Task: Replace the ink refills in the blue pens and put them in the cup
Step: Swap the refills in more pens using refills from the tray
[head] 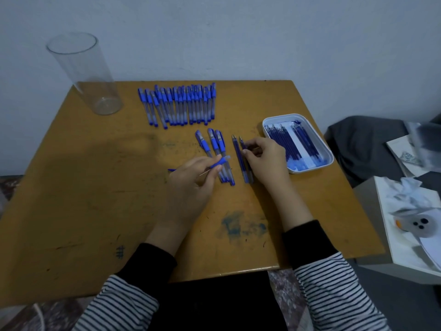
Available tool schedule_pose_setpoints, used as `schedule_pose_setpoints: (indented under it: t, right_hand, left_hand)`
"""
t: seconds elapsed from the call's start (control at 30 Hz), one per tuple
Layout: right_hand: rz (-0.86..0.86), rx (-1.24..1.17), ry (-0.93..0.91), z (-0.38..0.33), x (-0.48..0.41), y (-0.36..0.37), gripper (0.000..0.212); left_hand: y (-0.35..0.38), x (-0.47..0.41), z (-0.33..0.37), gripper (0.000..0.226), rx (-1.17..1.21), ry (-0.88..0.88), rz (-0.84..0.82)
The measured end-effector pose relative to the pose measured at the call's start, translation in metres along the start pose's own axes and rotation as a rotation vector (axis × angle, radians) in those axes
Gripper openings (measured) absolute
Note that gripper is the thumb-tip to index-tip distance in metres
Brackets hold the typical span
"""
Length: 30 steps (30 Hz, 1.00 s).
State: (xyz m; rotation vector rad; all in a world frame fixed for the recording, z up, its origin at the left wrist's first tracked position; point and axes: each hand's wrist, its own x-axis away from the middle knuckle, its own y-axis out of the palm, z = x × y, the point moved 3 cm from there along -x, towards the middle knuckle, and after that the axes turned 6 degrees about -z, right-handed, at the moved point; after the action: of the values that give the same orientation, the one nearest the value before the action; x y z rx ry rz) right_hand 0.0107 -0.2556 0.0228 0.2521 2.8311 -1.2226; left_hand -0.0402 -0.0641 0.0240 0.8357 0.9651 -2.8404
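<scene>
Head view: left hand (188,182) grips a pen (220,162) while right hand (267,158) pinches a refill (242,143) staged near the tray (330,161) for swapping.

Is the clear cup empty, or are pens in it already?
Empty: the cup stands upright, its clear walls show nothing inside; pens lie on the table.

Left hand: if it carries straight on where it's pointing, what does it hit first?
Probably the two loose dark-blue ink refills by the right hand. The left hand, gripping a blue pen part, may be raised and pass over.
</scene>
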Motion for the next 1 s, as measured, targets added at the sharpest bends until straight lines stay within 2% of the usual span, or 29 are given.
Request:
schedule_pose_setpoints:
  t: [0.4, 0.77, 0.9, 1.0]
  right_hand:
    - [0.077, 0.009, 0.018, 0.002, -0.001, 0.006, 0.02]
    - [-0.021, -0.272, 0.044, 0.01, 0.017, -0.011, 0.023]
    - [0.015, -0.41, 0.065, 0.015, 0.017, -0.038, 0.021]
    - [0.063, -0.418, 0.061, 0.024, 0.013, -0.068, 0.022]
  left_hand:
    - [0.0, 0.0, 0.001, 0.023, -0.002, -0.004, -0.01]
    - [0.002, 0.0, 0.004, 0.022, -0.022, 0.048, -0.026]
    - [0.006, -0.002, 0.012, 0.02, 0.012, 0.092, 0.0]
    - [0.014, 0.002, 0.021, 0.021, 0.021, 0.138, -0.01]
